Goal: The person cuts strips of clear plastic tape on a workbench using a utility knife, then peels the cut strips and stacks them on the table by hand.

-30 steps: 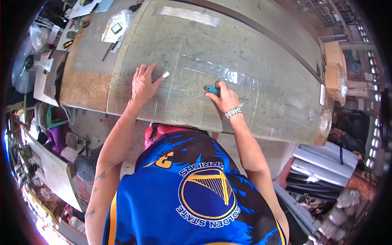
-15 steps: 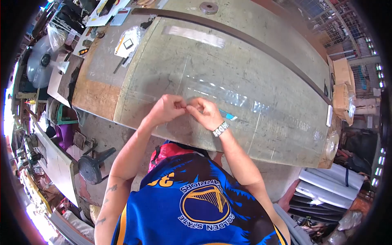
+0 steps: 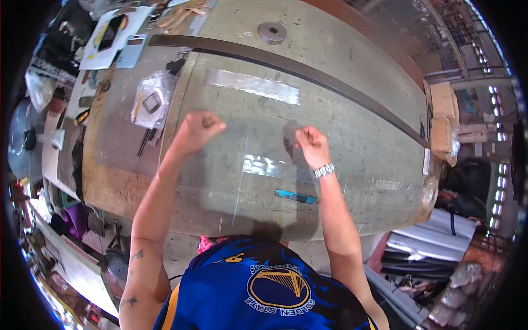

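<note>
Both hands are raised over the worn grey-green table [image 3: 220, 192]. My left hand [image 3: 199, 131] is closed at the left, its thumb and fingers pinched; anything between them is too small or clear to make out. To the right, my right hand [image 3: 312, 144] is also pinched closed, with its hold unclear. Below it lies a blue cutter [image 3: 296, 196], touched by neither hand. A shiny clear plastic piece [image 3: 264, 165] rests on the table between the hands and the cutter. Farther back lies a clear plastic strip [image 3: 253, 87].
A long dark metal bar [image 3: 308, 78] crosses the table, with a round metal disc [image 3: 271, 32] behind it. At the left are a plastic bag [image 3: 151, 102], a calculator [image 3: 131, 51] and a phone [image 3: 111, 32]. Cardboard boxes [image 3: 443, 104] stand at the right edge.
The hands, close together half a second ago, have moved apart and farther over the table. The cutter, held in my right hand one second ago, now lies released on the table.
</note>
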Demonstrator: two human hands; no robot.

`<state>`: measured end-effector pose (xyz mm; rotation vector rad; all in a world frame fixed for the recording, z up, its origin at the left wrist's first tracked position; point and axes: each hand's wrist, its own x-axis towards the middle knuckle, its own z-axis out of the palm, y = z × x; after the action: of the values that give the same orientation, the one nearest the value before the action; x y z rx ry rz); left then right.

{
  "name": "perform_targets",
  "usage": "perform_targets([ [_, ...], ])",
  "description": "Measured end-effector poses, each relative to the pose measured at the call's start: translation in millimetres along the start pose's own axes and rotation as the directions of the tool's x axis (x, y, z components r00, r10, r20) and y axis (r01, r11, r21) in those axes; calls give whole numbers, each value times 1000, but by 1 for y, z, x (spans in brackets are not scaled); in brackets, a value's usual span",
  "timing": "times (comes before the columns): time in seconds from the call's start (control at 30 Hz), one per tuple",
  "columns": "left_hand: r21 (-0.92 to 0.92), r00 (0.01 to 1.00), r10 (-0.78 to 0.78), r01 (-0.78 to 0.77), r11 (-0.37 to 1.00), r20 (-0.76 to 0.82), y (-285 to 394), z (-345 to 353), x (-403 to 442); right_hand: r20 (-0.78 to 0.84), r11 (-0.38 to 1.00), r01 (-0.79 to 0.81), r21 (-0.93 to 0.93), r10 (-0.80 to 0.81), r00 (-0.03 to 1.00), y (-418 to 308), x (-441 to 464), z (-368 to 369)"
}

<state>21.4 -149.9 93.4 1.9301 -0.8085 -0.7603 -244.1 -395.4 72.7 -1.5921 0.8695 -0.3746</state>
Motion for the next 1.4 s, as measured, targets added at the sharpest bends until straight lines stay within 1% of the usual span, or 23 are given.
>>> perform_targets([
  [0.03,17,999,-30,30,999,-29,0,-4,21,-54,999,-2,35,4,999,-3,16,4],
  [0.07,149,989,50,-29,988,-138,-7,-2,43,-92,1000,-13,-1,13,996,-3,34,5],
  [0.13,412,916,246,-101,906,-317,-22,6,82,-162,997,-39,-69,27,986,-1,67,8],
  [0.23,505,786,404,-138,852,-468,-36,20,124,-273,960,-99,-263,24,962,12,112,13],
  [0.27,545,786,407,-108,832,-466,-41,24,131,-297,950,-113,-292,22,955,18,122,15],
  [0.33,535,771,408,-105,838,-489,-47,31,136,-336,925,-141,-352,16,942,24,133,19],
  [0.43,507,754,395,-95,857,-525,-49,33,136,-356,920,-52,-388,-98,929,25,131,26],
  [0.47,498,741,392,-91,863,-544,-47,31,137,-381,925,-75,-372,-79,921,20,127,27],
  [0.57,524,757,388,-71,848,-525,-42,30,135,-369,965,-64,-253,-35,929,24,128,25],
  [0.6,521,762,380,-66,851,-524,-42,30,136,-365,966,-83,-245,-13,931,22,127,25],
  [0.73,515,765,371,-61,855,-526,-43,31,138,-346,994,-65,-84,33,938,22,122,23],
  [0.83,514,748,399,-90,853,-531,-47,30,139,-390,986,-64,-154,-1,921,24,104,14],
  [0.87,513,740,410,-103,852,-533,-49,30,139,-399,986,-24,-167,-45,916,25,93,10],
  [0.97,518,738,396,-74,852,-546,-50,31,139,-397,949,1,-315,-132,908,44,55,-11],
  [1.0,508,724,408,-93,857,-556,-53,30,140,-384,903,-8,-430,-175,907,41,37,-17],
  [1.07,486,705,422,-124,865,-570,-64,30,143,-391,874,-26,-484,-190,901,38,5,-29],
  [1.13,493,690,435,-129,860,-578,-64,24,143,-394,853,-84,-515,-149,907,39,-34,-38],
  [1.17,494,701,435,-136,859,-565,-64,26,128,-374,817,-71,-573,-183,909,42,-63,-43],
  [1.23,551,705,462,-120,826,-538,-56,32,98,-317,741,19,-671,-310,896,49,-87,-51],
  [1.27,570,712,477,-131,811,-515,-59,40,78,-250,688,46,-725,-324,912,53,-103,-58],
  [1.3,589,715,493,-141,796,-496,-62,47,56,-249,664,39,-746,-333,910,57,-116,-60],
  [1.37,545,775,474,-204,813,-417,-62,71,2,-237,616,30,-787,-347,907,69,-139,-64],
  [1.4,524,798,458,-216,824,-392,-57,87,-24,-222,624,28,-781,-318,922,80,-146,-70],
])
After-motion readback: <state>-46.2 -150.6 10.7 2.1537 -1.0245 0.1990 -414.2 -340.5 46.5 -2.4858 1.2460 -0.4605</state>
